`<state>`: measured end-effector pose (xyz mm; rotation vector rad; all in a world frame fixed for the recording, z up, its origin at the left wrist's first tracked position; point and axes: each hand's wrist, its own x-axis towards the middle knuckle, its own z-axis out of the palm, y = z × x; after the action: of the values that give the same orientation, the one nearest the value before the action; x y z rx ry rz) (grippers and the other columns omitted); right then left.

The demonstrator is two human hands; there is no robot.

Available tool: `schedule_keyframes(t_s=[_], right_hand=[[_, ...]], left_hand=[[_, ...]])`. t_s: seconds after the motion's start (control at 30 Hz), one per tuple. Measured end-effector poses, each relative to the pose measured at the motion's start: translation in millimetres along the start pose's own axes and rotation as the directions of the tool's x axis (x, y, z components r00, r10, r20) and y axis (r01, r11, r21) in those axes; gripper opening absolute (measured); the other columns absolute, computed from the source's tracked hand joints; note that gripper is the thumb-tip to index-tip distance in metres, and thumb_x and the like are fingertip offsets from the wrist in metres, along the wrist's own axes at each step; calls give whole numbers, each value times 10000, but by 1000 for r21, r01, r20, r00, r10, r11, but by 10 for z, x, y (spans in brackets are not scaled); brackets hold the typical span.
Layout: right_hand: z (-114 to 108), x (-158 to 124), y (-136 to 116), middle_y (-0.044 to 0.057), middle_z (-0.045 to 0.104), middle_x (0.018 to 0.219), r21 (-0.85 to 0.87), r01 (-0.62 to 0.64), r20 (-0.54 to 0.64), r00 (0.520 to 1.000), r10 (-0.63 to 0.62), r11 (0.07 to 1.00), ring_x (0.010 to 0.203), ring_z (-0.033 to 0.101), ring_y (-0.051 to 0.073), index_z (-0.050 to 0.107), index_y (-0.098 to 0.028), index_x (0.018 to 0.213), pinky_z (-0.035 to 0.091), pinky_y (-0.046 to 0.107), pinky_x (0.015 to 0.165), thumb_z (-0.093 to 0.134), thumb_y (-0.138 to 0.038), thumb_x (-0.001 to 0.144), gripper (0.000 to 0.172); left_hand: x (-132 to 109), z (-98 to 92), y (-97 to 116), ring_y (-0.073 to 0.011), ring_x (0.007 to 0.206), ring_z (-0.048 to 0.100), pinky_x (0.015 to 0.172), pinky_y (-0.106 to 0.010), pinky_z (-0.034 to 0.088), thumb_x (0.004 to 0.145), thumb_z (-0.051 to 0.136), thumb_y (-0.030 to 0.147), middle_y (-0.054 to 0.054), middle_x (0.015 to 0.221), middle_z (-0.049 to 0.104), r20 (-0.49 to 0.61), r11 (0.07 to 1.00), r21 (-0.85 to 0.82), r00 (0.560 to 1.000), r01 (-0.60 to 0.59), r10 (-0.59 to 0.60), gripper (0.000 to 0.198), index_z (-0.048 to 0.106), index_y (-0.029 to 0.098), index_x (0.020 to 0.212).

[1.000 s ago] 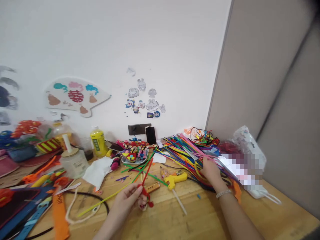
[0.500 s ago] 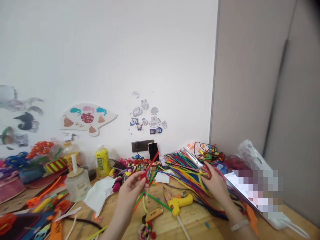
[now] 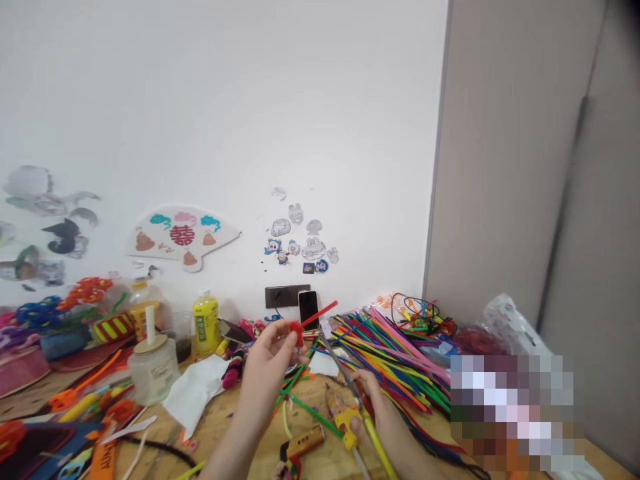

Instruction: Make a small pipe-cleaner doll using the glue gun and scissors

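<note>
My left hand (image 3: 270,363) pinches a red pipe cleaner (image 3: 321,311) that is bunched or coiled at the fingertips. Its straight end sticks out up and to the right. In my right hand (image 3: 385,417) is a pair of scissors (image 3: 345,372), with silver blades pointing up toward the red pipe cleaner's side; a yellow handle part shows below. The blade tips are a short way right of my left hand, apart from the red piece. Beneath the scissors lies a yellow glue gun (image 3: 346,421), partly covered by my right hand. A green pipe cleaner (image 3: 315,412) lies between my wrists.
A large bundle of coloured pipe cleaners (image 3: 395,357) spreads at the right. Behind stand a phone (image 3: 309,308) and a yellow bottle (image 3: 205,323). White tissue (image 3: 195,393), a glass jar (image 3: 153,370) and pipe-cleaner flowers (image 3: 85,293) are at the left. A blurred-out patch covers the far right.
My right hand has brought the scissors left and down from over the pipe-cleaner bundle, nearer my left hand. The red pipe cleaner now leans further right. The view has shifted slightly.
</note>
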<state>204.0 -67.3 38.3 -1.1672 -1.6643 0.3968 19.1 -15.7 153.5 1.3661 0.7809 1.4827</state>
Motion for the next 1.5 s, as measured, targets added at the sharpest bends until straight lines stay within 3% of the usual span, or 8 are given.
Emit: schedule_keyframes(t_s=[0.23,0.4,0.5,0.6,0.87,1.07,1.27,1.5], right_hand=[[199,-30,-21,37,576,814,243,15,-19,1000,-10,970,688,557,177,361,-218,1125,450,296,659,470,-556,765,505],[290,-6,-1,25,563,794,391,-58,-48,995,83,919,626,545,154,383,-236,1107,460,273,596,442,-602,776,497],[348,-4,-18,-8,538,747,458,-135,-101,974,202,878,392,387,67,402,-246,1070,379,205,397,443,-658,741,529],[377,-13,-33,-46,486,667,525,-217,-93,947,308,823,309,209,17,395,-243,1064,214,152,273,443,-692,717,569],[344,-1,-52,-67,437,610,556,-276,-69,925,375,784,292,225,16,379,-230,1058,182,158,268,499,-720,650,648],[373,-19,-10,-104,329,479,534,-267,-11,946,323,802,286,208,40,384,-230,1079,184,161,269,401,-731,708,624],[415,-3,52,-43,432,608,541,-198,-75,957,281,818,388,345,58,429,-225,995,232,150,311,409,-735,701,590],[369,-7,22,-93,303,499,540,-225,-44,955,295,811,336,259,58,420,-222,1026,219,164,309,410,-715,722,579]], left_hand=[[-97,184,-127,-115,464,535,419,-224,451,641,630,278,27,616,591,95,998,43,995,-37,33,202,603,172,811],[-119,355,-249,-130,465,527,397,-230,430,651,615,293,43,587,528,38,992,77,995,-96,93,206,602,178,822],[-101,469,-302,-129,466,526,434,-243,437,673,602,317,32,608,554,26,993,67,995,-98,97,261,598,169,888],[-81,568,-324,-125,457,520,458,-251,443,692,584,337,22,620,579,24,995,42,996,-85,84,259,584,161,882],[-90,642,-292,-135,553,556,519,-239,459,684,600,321,35,642,574,16,998,-41,998,-57,57,202,564,189,832],[-77,623,-285,-129,544,552,535,-248,462,658,611,289,25,659,596,-3,997,-62,999,-43,43,200,564,185,822],[-80,621,-270,-145,571,562,514,-240,452,624,636,268,17,639,609,34,999,-31,999,-27,28,193,580,175,783],[-68,638,-298,-133,484,525,460,-242,428,589,636,272,37,569,574,70,1000,-11,997,-14,15,198,588,169,751]])
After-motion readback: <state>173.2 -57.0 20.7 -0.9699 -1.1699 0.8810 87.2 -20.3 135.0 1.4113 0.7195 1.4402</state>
